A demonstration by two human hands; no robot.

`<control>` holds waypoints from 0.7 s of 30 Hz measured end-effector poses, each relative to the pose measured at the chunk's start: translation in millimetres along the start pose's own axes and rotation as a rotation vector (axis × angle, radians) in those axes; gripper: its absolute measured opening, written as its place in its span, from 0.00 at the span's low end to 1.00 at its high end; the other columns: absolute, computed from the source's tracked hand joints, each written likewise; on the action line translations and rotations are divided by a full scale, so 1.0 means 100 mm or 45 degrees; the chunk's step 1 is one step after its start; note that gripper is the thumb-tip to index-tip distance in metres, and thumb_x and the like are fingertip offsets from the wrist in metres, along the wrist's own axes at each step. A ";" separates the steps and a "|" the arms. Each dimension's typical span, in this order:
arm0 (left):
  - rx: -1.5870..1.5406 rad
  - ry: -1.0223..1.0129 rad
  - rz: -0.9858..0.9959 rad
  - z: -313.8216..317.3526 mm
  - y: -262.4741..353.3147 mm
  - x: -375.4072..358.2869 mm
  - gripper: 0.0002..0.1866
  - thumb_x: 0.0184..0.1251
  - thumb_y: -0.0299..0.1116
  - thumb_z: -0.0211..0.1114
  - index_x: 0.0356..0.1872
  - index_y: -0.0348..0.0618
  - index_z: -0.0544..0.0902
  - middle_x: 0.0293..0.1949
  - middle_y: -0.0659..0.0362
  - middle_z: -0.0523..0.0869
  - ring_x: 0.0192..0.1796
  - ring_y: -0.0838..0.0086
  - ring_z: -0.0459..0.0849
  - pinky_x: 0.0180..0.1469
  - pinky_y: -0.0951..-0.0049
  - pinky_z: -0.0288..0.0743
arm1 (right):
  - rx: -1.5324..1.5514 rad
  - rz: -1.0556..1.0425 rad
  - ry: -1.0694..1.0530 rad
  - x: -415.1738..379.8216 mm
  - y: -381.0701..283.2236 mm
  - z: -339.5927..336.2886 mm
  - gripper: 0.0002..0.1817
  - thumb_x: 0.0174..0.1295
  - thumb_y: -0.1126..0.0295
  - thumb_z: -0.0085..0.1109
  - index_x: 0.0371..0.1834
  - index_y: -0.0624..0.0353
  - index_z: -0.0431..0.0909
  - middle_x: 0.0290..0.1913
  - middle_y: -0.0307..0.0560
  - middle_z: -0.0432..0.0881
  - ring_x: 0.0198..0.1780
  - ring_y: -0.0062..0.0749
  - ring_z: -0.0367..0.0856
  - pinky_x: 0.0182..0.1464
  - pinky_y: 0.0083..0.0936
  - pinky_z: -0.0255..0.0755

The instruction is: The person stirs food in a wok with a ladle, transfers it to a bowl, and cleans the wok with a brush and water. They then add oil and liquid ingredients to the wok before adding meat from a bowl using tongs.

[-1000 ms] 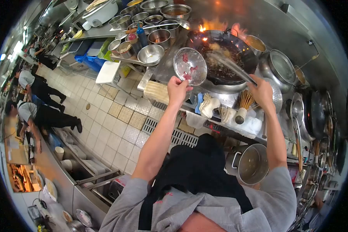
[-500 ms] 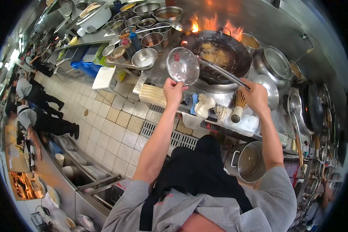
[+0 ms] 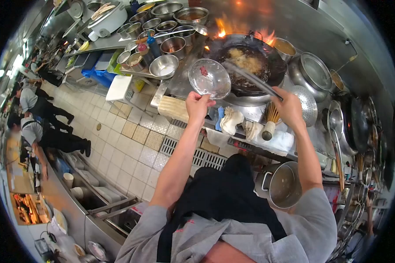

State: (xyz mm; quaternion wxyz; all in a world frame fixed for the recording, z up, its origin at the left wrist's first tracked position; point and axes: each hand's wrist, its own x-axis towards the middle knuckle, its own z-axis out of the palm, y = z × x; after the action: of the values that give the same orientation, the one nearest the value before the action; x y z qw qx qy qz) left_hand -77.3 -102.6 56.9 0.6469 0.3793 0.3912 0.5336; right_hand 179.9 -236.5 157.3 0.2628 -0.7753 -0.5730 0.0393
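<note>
Nearly emptied bowl (image 3: pixel 209 79) above left hand (image 3: pixel 197 105)

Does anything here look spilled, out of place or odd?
Flames lick up behind the wok. The left hand holds a tilted metal bowl with one red scrap stuck inside. Nothing looks spilled.

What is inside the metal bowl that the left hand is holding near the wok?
The metal bowl in the left hand is almost empty: one small red piece, probably meat, sticks near its upper rim, with wet smears. Its underside and whatever lies beneath it cannot be seen.
</note>
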 end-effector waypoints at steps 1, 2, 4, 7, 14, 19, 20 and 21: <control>0.004 -0.012 -0.016 0.04 0.00 -0.01 0.11 0.61 0.18 0.61 0.31 0.39 0.66 0.36 0.48 0.81 0.32 0.63 0.85 0.34 0.67 0.86 | -0.031 -0.041 -0.025 -0.01 -0.04 0.02 0.18 0.59 0.62 0.62 0.53 0.51 0.82 0.34 0.57 0.85 0.38 0.55 0.83 0.42 0.46 0.75; 0.010 -0.029 -0.034 0.08 0.00 -0.03 0.11 0.61 0.18 0.61 0.31 0.39 0.66 0.36 0.48 0.81 0.32 0.62 0.86 0.34 0.67 0.85 | -0.062 -0.078 -0.048 -0.03 -0.10 0.06 0.18 0.59 0.62 0.62 0.53 0.51 0.82 0.34 0.58 0.85 0.38 0.55 0.83 0.42 0.45 0.75; -0.001 -0.078 -0.062 0.15 -0.03 -0.06 0.11 0.61 0.18 0.62 0.31 0.39 0.66 0.35 0.48 0.82 0.31 0.62 0.86 0.34 0.67 0.85 | -0.110 -0.084 -0.084 -0.05 -0.24 0.12 0.18 0.59 0.62 0.63 0.53 0.51 0.82 0.35 0.59 0.84 0.40 0.54 0.83 0.44 0.43 0.75; -0.013 -0.062 -0.064 0.19 -0.07 -0.03 0.11 0.61 0.18 0.62 0.31 0.38 0.66 0.35 0.47 0.82 0.31 0.61 0.86 0.34 0.66 0.86 | -0.091 -0.121 -0.051 -0.06 -0.20 0.22 0.18 0.58 0.61 0.63 0.52 0.51 0.83 0.33 0.58 0.85 0.39 0.54 0.83 0.43 0.44 0.75; 0.032 0.128 0.040 -0.08 -0.12 0.19 0.10 0.60 0.17 0.62 0.31 0.36 0.67 0.35 0.46 0.80 0.32 0.60 0.85 0.34 0.65 0.86 | -0.181 0.041 -0.016 0.21 0.27 0.19 0.17 0.59 0.64 0.61 0.51 0.49 0.84 0.35 0.57 0.86 0.39 0.54 0.84 0.44 0.45 0.76; -0.006 0.160 0.025 -0.16 -0.16 0.08 0.10 0.61 0.17 0.62 0.31 0.35 0.67 0.37 0.47 0.78 0.34 0.59 0.85 0.36 0.64 0.87 | -0.203 0.177 0.005 0.77 0.68 0.73 0.18 0.60 0.63 0.60 0.54 0.49 0.82 0.37 0.56 0.86 0.43 0.52 0.84 0.47 0.46 0.76; 0.003 0.184 -0.014 -0.22 -0.16 0.05 0.08 0.62 0.19 0.61 0.35 0.34 0.70 0.40 0.45 0.79 0.39 0.58 0.85 0.38 0.62 0.86 | -0.123 0.207 0.066 0.80 0.74 0.68 0.19 0.60 0.62 0.60 0.55 0.50 0.80 0.37 0.57 0.86 0.43 0.53 0.84 0.47 0.45 0.76; 0.023 0.156 -0.050 -0.30 -0.13 0.00 0.13 0.63 0.20 0.61 0.47 0.31 0.70 0.47 0.44 0.80 0.42 0.56 0.86 0.36 0.64 0.87 | -0.047 0.242 0.128 0.80 0.78 0.56 0.21 0.61 0.61 0.60 0.57 0.52 0.79 0.36 0.57 0.86 0.43 0.53 0.84 0.47 0.45 0.77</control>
State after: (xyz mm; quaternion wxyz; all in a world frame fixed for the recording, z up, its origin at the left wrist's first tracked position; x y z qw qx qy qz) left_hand -99.7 -101.9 33.0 0.6287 0.3438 0.4423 0.5394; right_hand 254.7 -159.4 93.3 0.2718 -0.8319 -0.4836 0.0144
